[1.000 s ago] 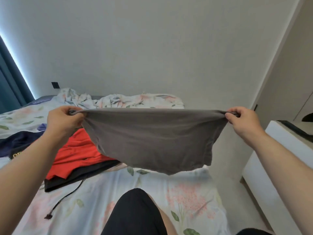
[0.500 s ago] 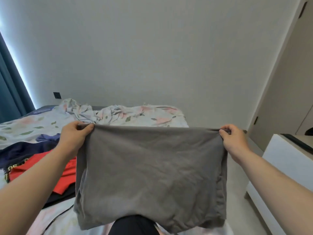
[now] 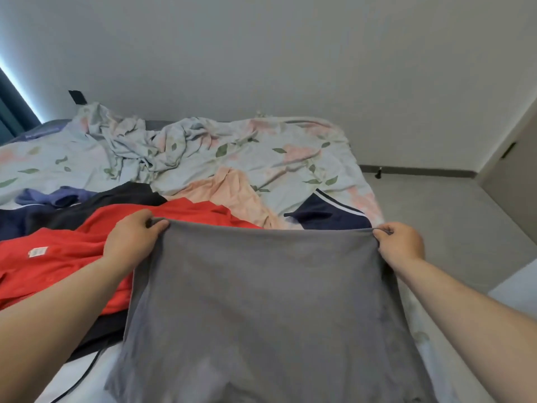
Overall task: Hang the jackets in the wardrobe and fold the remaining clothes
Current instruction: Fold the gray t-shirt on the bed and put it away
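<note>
A grey garment is stretched flat between my hands over the near part of the bed. My left hand pinches its far left corner and my right hand pinches its far right corner. Its near end runs out of the bottom of the view. Under its left side lies a red garment with a white label. Beyond are a black garment, a peach garment, a navy garment with white stripes and a blue-violet piece.
The bed carries a floral sheet with a rumpled floral duvet at the far side. A wall stands behind it. Grey floor and a door lie to the right, a white cabinet corner near my right arm, a dark curtain at the left.
My hands have lowered the grey garment from hanging in the air down over the bed, and my view has tilted downward so more of the bed and clothes shows.
</note>
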A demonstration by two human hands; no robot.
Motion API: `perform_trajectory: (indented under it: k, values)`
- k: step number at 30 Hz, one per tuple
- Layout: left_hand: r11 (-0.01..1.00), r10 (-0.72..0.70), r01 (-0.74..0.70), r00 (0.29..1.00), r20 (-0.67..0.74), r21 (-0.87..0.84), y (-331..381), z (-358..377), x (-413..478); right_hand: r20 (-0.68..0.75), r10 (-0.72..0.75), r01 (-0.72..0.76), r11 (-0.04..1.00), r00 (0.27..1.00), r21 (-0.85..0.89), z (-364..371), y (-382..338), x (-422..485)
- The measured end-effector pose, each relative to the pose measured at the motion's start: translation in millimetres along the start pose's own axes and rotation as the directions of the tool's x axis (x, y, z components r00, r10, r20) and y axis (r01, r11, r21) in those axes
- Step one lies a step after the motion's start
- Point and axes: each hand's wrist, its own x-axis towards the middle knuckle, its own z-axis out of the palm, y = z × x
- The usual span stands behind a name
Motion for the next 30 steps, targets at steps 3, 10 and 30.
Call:
perform_trajectory:
  k: [3,10,30]
  values:
    - [1.0,-0.008,0.009,1.0,-0.015,0.03,2,16,32,0.039,0.073,-0.076,0.991,0.997,0.108,23,-4,34]
    - [0.979,-0.066,0.083,0.993,-0.095,0.188,13,51,26,0.068,0.039,-0.061,0.927,0.997,0.37,29,4,31]
    - [0.986,0.152,-0.069,0.764,0.626,-0.155,329,187,-161,0.385,0.162,-0.28,0.92,0.909,0.273,-10,64,-157]
